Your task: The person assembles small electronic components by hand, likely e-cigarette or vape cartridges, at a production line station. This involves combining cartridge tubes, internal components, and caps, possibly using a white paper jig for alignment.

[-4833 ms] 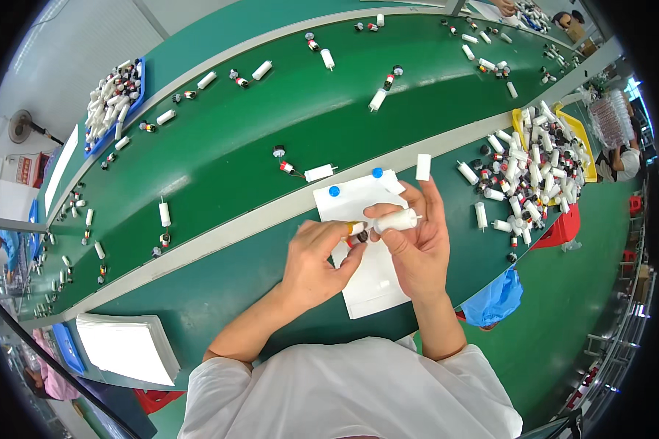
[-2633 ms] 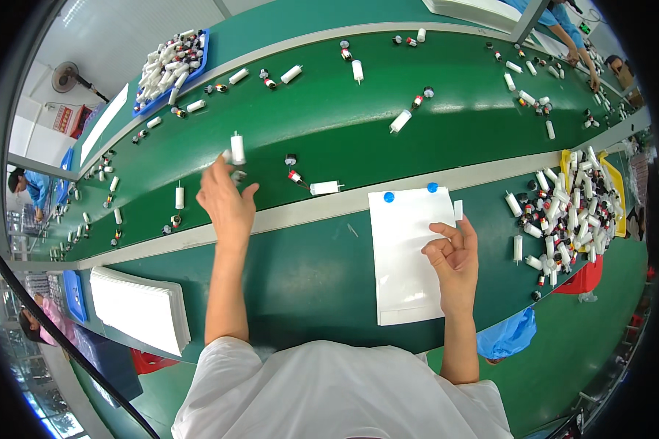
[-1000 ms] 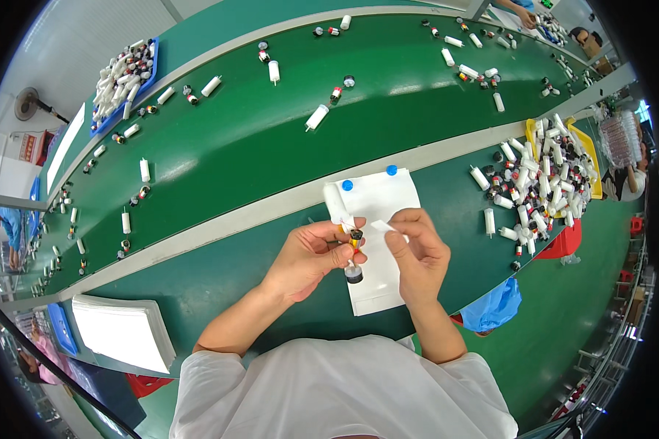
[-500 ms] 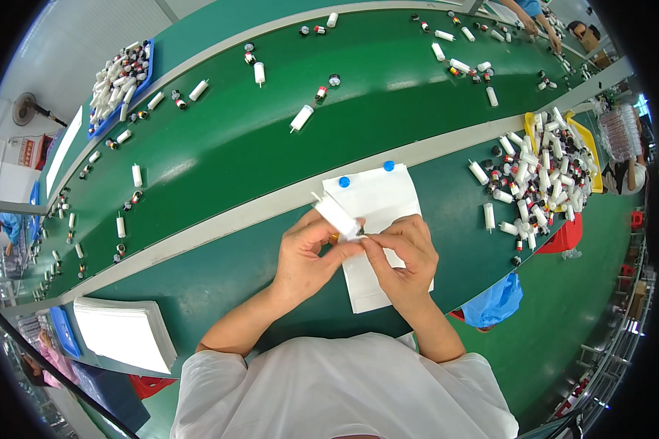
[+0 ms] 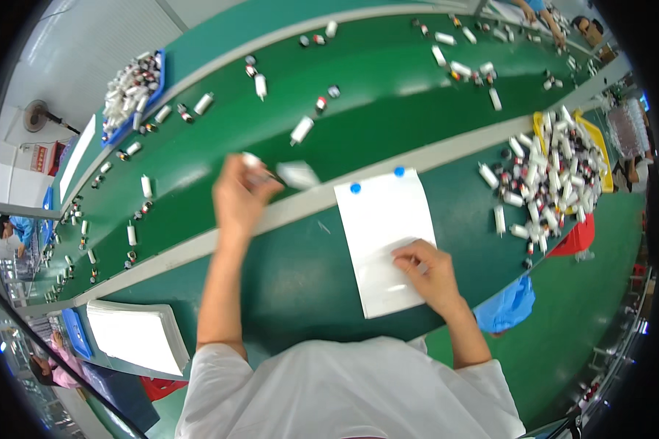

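Left hand (image 5: 236, 196) outstretched, right hand (image 5: 430, 269) curled

White top on this worker, plain, short sleeves ending above the elbows, the cloth a bit creased across the shoulders. Forearms bare, left hand (image 5: 236, 196) and right hand (image 5: 430, 272) both bare too: no gloves, no watch, no rings visible.

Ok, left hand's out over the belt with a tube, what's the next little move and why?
Probably let go of the white tube so it lies on the green belt. The left hand is stretched past the pale strip with the tube at its fingertips, other tubes already lie there, and the right hand rests on the white sheet.
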A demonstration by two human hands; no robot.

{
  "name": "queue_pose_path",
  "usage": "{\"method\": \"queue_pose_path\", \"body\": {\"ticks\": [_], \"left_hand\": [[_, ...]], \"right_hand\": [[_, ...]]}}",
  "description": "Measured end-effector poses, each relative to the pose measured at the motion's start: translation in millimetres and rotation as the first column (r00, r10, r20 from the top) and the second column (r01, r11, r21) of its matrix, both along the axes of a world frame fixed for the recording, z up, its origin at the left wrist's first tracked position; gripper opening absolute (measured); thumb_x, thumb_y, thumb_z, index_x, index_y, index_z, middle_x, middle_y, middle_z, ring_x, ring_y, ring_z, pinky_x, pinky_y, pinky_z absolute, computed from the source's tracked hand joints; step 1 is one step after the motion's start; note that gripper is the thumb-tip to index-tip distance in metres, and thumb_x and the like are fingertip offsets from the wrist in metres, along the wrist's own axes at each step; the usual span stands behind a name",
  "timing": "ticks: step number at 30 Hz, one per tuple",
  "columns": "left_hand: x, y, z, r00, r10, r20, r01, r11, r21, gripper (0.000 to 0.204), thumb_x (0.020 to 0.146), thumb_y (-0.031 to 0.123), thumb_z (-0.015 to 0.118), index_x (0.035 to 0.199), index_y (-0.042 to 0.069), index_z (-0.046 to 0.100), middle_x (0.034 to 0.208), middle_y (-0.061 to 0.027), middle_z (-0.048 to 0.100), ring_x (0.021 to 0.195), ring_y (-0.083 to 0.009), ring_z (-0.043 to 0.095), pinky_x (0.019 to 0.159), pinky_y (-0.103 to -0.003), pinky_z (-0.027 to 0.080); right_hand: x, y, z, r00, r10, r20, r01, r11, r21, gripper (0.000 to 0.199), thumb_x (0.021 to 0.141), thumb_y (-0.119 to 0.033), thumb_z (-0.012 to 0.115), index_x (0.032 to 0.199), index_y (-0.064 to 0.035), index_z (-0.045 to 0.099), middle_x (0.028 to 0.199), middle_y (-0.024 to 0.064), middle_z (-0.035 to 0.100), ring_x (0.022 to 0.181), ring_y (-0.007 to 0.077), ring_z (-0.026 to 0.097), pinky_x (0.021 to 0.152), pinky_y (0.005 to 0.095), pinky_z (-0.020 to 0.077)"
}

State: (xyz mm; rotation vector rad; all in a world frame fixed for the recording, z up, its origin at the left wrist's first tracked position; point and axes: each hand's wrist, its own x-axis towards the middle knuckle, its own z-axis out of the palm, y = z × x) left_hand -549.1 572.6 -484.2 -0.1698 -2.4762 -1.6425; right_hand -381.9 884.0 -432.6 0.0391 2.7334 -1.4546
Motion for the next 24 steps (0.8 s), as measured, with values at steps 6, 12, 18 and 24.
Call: {"method": "queue_pose_path", "body": {"ticks": [6,12,18,24], "left_hand": [[-15,-40,22,0.908,-0.020,-0.419,-0.372,0.420,-0.827,0.052,0.077,0.000,0.073,0.125,0.009,0.055,0.121,-0.0152,0.061,0.115,-0.0358,0.059,0.088,-0.051,0.046],[62,59,36,0.629,-0.777,-0.036,0.737,0.610,-0.291,0.042,0.079,0.004,0.073,0.119,0.009,0.064,0.136,-0.0115,0.056,0.125,-0.0338,0.053,0.103,-0.043,0.041],[107,80,26,0.521,-0.848,0.094,0.823,0.470,-0.318,0.066,0.069,0.032,0.084,0.126,0.008,0.061,0.148,-0.0076,0.045,0.139,-0.0297,0.037,0.111,-0.047,0.027],[124,85,18,0.585,-0.801,0.131,0.779,0.509,-0.365,0.077,0.062,0.035,0.088,0.128,0.009,0.058,0.152,-0.0059,0.039,0.145,-0.0298,0.030,0.111,-0.048,0.024]], "right_hand": [[30,12,6,0.981,0.053,-0.187,-0.003,0.967,0.256,0.025,0.079,0.001,0.072,0.104,-0.0029,0.070,0.103,0.0113,0.064,0.094,0.0289,0.061,0.074,0.0347,0.0506],[61,-12,-8,0.947,0.250,-0.201,-0.144,0.891,0.430,0.038,0.076,-0.004,0.073,0.113,-0.0042,0.067,0.116,0.0089,0.059,0.106,0.0308,0.056,0.090,0.0429,0.0445],[65,-23,-13,0.924,0.325,-0.202,-0.181,0.837,0.515,0.035,0.078,-0.007,0.071,0.112,-0.0016,0.066,0.113,0.0092,0.059,0.108,0.0285,0.055,0.092,0.0420,0.0438],[69,-29,-14,0.907,0.379,-0.184,-0.207,0.781,0.589,0.033,0.079,-0.007,0.067,0.111,-0.0003,0.064,0.111,0.0117,0.057,0.109,0.0289,0.055,0.094,0.0425,0.0433]]}}
